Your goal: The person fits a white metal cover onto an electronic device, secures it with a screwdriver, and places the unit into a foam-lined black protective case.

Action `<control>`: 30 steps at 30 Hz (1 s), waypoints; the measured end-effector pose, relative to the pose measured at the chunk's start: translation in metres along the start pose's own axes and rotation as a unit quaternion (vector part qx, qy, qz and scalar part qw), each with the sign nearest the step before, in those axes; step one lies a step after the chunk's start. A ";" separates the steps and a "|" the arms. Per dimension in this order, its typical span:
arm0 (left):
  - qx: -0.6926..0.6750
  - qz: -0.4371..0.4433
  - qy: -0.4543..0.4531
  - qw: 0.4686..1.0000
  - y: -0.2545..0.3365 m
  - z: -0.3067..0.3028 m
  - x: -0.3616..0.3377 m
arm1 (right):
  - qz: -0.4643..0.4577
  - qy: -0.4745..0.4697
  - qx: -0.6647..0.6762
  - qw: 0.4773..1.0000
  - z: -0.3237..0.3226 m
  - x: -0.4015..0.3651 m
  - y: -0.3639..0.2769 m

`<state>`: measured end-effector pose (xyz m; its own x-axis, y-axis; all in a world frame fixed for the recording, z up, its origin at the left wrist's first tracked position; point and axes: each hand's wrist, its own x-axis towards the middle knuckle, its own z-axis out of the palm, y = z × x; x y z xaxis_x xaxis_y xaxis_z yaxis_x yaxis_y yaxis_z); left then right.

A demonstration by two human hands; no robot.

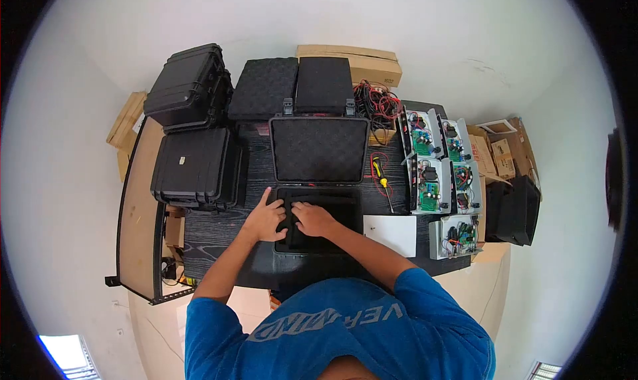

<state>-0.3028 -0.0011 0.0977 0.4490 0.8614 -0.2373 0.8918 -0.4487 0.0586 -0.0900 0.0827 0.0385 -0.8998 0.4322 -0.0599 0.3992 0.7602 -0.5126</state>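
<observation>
A black hard case (319,252) lies open in front of me, its lid (320,150) tipped back and lined with bumpy foam. Inside the base sits a black foam insert (323,194) with a dark recess. My left hand (267,218) rests over the case's left rim, fingers apart, fingertips on the foam. Close beside it, my right hand (314,219) reaches into the case with its fingers bent against the foam's left strip. Dark foam and shadow make the exact contact hard to see.
Closed black cases (193,167) are stacked at left. Right of the open case are a yellow-black screwdriver (380,174), a white sheet (392,237) and several units with green circuit boards (428,197). Tangled red and black cables (377,104) and a cardboard box (352,61) stand behind.
</observation>
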 end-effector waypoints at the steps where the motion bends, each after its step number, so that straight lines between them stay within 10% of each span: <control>1: 0.001 0.002 0.006 1.000 0.001 -0.001 -0.001 | 0.002 0.000 0.004 1.000 0.001 0.000 0.000; 12: -0.019 -0.040 0.206 0.978 0.014 0.019 -0.019 | 0.032 -0.046 0.040 0.998 0.015 -0.019 -0.005; 22: -0.015 0.070 0.020 0.997 0.044 -0.003 -0.047 | -0.087 -0.048 0.065 0.993 0.029 -0.030 -0.010; 30: -0.021 0.036 0.067 0.997 0.049 0.018 -0.052 | -0.076 -0.067 0.066 0.993 0.016 -0.035 -0.018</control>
<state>-0.2835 -0.0725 0.0951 0.5127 0.8529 -0.0985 0.8573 -0.5023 0.1125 -0.0688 0.0464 0.0365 -0.9666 0.2427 -0.0820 0.2386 0.7370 -0.6323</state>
